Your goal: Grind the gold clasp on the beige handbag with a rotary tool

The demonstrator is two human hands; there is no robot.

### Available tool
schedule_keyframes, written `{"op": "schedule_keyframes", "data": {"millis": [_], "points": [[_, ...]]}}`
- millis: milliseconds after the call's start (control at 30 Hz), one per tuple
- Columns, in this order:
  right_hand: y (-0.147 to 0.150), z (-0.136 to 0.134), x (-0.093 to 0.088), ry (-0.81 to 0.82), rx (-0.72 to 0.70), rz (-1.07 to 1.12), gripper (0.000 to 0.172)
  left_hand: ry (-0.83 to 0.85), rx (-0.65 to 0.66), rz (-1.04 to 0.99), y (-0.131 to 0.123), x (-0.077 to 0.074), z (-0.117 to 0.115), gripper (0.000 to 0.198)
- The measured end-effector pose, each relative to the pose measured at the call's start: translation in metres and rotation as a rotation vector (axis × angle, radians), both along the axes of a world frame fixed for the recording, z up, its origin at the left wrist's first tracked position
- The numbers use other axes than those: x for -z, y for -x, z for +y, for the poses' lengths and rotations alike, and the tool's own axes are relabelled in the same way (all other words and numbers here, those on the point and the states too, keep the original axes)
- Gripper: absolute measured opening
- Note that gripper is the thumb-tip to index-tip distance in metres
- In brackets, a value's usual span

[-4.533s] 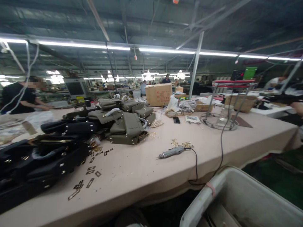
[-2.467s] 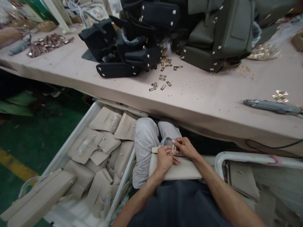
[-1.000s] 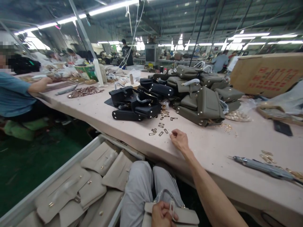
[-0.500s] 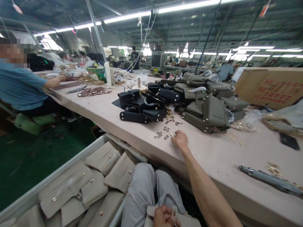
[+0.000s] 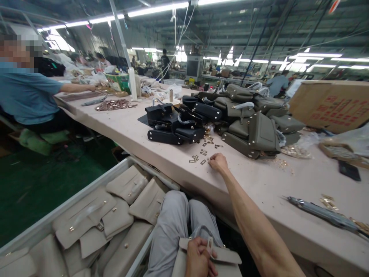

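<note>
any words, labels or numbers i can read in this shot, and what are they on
Nothing can be read.
Cardboard box: red printing on its side, too blurred to read.
Green box far up the table: print too small to read.
Olive bags, black bags and the beige bag under the left hand: no lettering shows.

The left hand (image 5: 198, 258) and the beige bag (image 5: 213, 263) on the lap are cut by the bottom edge. The right hand (image 5: 219, 162) hides whatever its fingertips pinch among the small metal plates (image 5: 198, 157), too small to read. The screwdriver (image 5: 323, 212) runs off the right edge. The co-worker (image 5: 27, 96) is cut at left.
</note>
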State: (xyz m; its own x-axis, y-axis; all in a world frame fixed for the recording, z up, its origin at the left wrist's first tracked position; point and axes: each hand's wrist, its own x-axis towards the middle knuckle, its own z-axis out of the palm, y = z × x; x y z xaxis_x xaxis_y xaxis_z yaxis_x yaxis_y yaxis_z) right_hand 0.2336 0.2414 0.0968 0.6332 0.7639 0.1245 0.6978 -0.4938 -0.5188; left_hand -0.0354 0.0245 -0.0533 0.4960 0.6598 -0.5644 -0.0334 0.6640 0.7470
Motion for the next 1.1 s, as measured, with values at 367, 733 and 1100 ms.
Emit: {"op": "schedule_keyframes", "data": {"millis": [367,733,1100], "points": [[0.091,-0.198,0.048,-0.38,-0.171,0.799,0.043,0.028,0.013,-0.016,0.005,-0.025,0.005,0.031],[0.141,-0.266,0.101,-0.281,0.014,0.991,0.031,0.006,0.108,-0.063,0.002,-0.025,0.009,0.033],[0.142,-0.272,0.114,-0.265,-0.036,0.973,0.028,0.065,0.136,-0.193,0.007,-0.017,0.006,0.034]]}}
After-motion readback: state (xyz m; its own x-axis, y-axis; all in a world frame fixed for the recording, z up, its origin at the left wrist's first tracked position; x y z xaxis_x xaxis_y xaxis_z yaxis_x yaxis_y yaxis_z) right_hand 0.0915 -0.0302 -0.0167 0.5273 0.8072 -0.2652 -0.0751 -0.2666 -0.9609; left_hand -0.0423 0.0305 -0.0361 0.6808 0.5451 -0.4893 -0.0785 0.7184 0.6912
